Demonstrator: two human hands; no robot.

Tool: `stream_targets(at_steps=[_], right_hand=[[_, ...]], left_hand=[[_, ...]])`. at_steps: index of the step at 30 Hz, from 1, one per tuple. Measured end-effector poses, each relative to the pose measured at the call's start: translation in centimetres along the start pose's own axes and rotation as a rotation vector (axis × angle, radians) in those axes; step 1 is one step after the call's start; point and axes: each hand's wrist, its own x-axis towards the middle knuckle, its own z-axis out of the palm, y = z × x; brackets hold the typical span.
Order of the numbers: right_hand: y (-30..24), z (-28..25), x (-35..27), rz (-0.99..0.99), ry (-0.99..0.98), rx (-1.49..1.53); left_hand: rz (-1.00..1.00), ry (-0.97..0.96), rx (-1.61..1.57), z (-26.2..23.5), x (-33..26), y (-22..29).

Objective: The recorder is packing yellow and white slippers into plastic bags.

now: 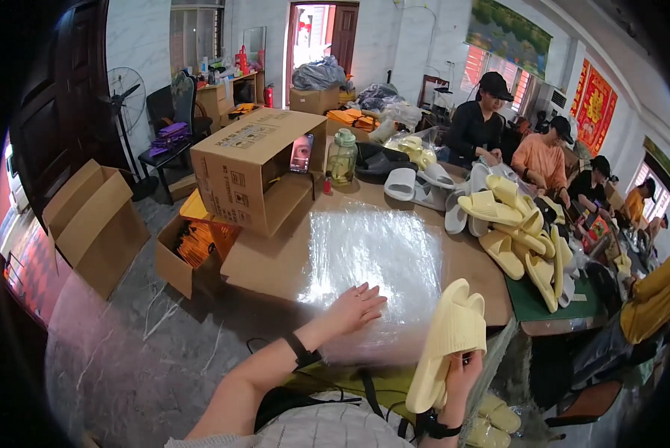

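My left hand [352, 308] lies flat with its fingers stretched out on a stack of clear plastic bags [376, 250], which glints in the light. Held up at the table's near right edge is a pair of pale yellow slide slippers [445, 347], nested together. My right hand [462, 377] grips them by the strap, its fingers partly hidden behind it. A heap of more yellow slippers [525, 224] covers the right side of the table, with white slippers [401, 184] and black ones at its far left end.
An open cardboard box [234, 175] stands on the table's left, a lit phone [301, 154] propped at it. Beside it are a glass jar [342, 158] and a small red bottle [327, 184]. A carton of orange packages [189, 246] sits lower left. Several co-workers [484, 119] work along the right.
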Motion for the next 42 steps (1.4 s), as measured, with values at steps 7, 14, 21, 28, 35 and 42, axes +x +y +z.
stream_targets(at_steps=[7,14,21,28,35,42], right_hand=[[-0.8,0.6,0.2,0.017,-0.024,-0.032],[-2.7,0.9,-0.4,-0.005,-0.155,-0.178],[-4.3,2.5,-1.4,-0.207,-0.438,-0.471],[-3.6,4.1,-0.6,-0.176,-0.473,-0.605],[-3.7,8.2,1.9,-0.206,-0.534,-0.684],[1.2,14.0,6.3,0.285,-0.313,0.167]], left_hand=[[-0.012,-0.059,-0.214,0.4,0.3,-2.2],[-0.121,-0.020,-0.500,-1.0,1.7,-1.1],[-0.277,0.117,-0.893,-4.4,1.7,1.9],[-0.131,0.090,-0.302,-5.0,0.4,5.8],[0.061,0.192,-0.148,-4.9,-1.2,9.4],[0.154,0.224,-0.166,-5.2,-2.8,11.1]])
